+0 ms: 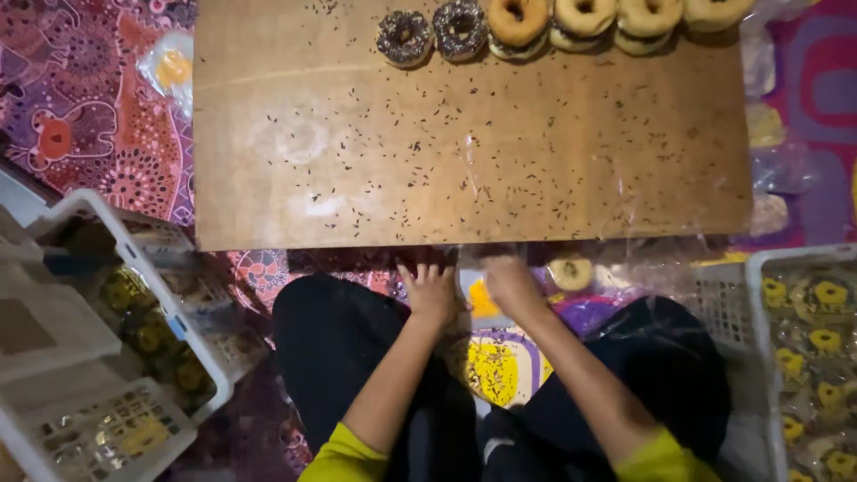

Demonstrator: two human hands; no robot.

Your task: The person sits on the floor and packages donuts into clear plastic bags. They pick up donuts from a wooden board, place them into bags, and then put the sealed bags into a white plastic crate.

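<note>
clear plastic bags (486,295) under both hands' spread fingers (427,277), below sprinkle-strewn cardboard (464,143).

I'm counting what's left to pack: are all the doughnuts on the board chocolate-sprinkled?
No: only two doughnuts on the board are dark with sprinkles; the other four in the row are plain golden.

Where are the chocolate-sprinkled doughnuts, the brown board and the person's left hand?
chocolate-sprinkled doughnuts (404,37): head view, on the left doughnut's ring.
brown board (553,161): head view, bare middle surface.
left hand (430,290): head view, back of the hand.

clear yellow-printed packets (817,344) in right basket (714,299)
</note>
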